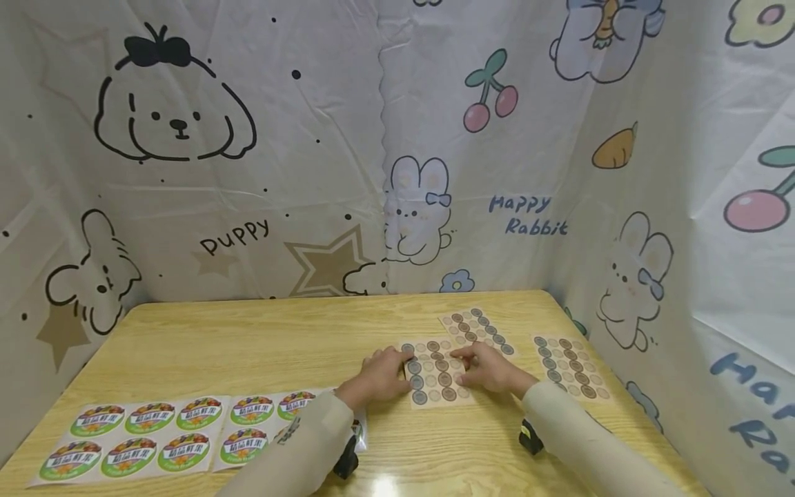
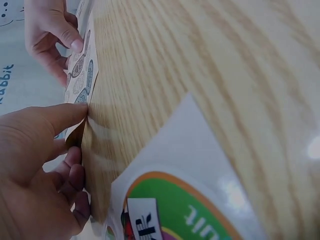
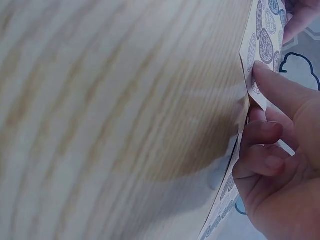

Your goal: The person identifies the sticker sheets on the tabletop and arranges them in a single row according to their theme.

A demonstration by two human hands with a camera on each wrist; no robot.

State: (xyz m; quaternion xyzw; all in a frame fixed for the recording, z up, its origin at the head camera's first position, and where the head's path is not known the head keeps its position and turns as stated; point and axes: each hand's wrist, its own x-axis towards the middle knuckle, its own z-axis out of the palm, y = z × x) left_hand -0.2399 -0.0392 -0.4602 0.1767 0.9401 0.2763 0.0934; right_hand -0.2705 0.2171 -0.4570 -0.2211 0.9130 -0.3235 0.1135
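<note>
Between both hands is a sticker sheet [image 1: 425, 379] with columns of round grey, brown and pale stickers. My left hand [image 1: 383, 375] pinches its left edge; in the left wrist view the thumb [image 2: 70, 116] lies on top and fingers curl underneath, the edge bent up a little. At the opposite edge my right hand [image 1: 491, 369] pinches the sheet, its thumb [image 3: 277, 85] pressing the printed face. A second such sheet [image 1: 462, 338] lies just behind, partly covered by the held one. A third sheet [image 1: 574, 366] lies to the right of my right hand.
On the left of the wooden table [image 1: 248, 345] lie large sheets of oval fruit labels [image 1: 139, 452], partly under my left forearm. A printed cloth [image 1: 323, 138] encloses the back and sides. A black strap [image 1: 531, 437] is on the right wrist.
</note>
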